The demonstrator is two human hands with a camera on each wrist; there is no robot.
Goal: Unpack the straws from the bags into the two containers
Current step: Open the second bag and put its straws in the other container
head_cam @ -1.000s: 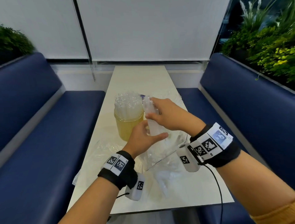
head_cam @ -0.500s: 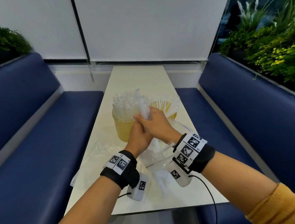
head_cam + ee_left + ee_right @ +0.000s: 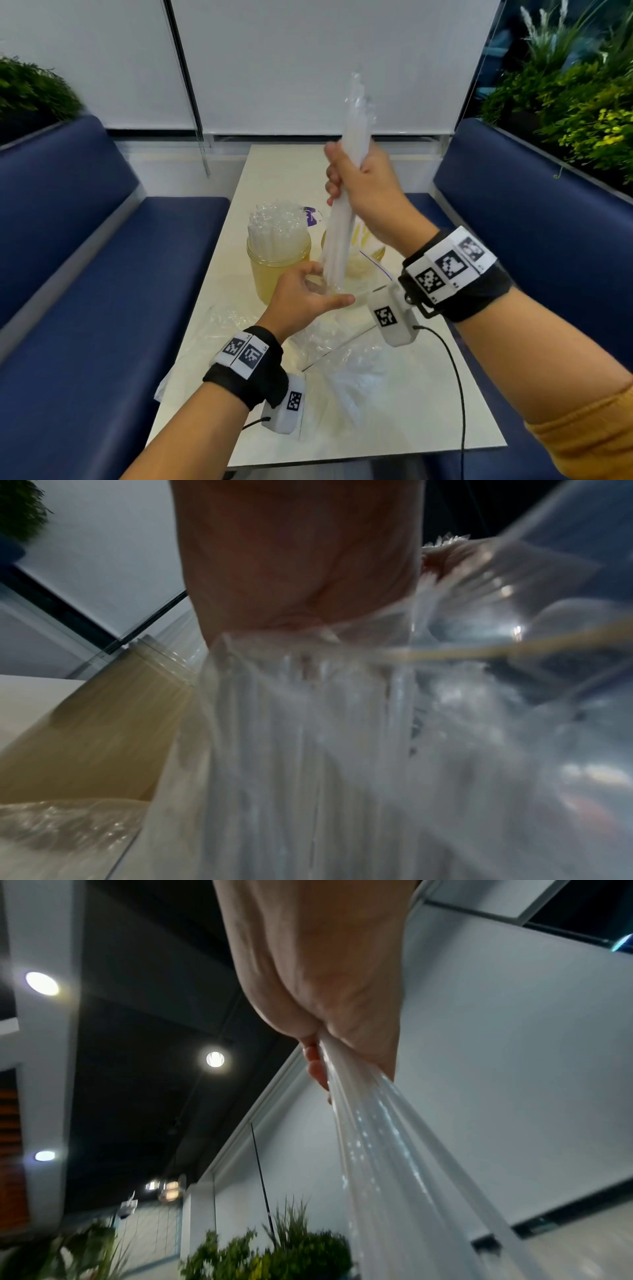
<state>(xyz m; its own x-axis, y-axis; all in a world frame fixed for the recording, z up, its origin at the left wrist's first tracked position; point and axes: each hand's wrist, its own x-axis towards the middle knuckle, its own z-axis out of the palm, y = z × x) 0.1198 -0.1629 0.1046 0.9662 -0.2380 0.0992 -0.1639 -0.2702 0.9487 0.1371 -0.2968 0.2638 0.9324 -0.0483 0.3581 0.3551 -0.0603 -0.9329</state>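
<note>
Gripping bundle of straws (image 3: 352, 150) mid-length, right hand (image 3: 368, 186) fingers curled tight round it, long axis near upright, lower ends fanned just above second container (image 3: 375, 255). Pinching clear bag (image 3: 337, 291) mouth below, left hand (image 3: 301, 298). Probably straight down next; first container (image 3: 279, 270) looks full.

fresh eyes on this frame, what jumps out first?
The right hand, raised above the table, grips a tall bundle of wrapped straws at mid-length. Below, the left hand holds the clear bag open, beside a yellow jar already packed with straws.
</note>
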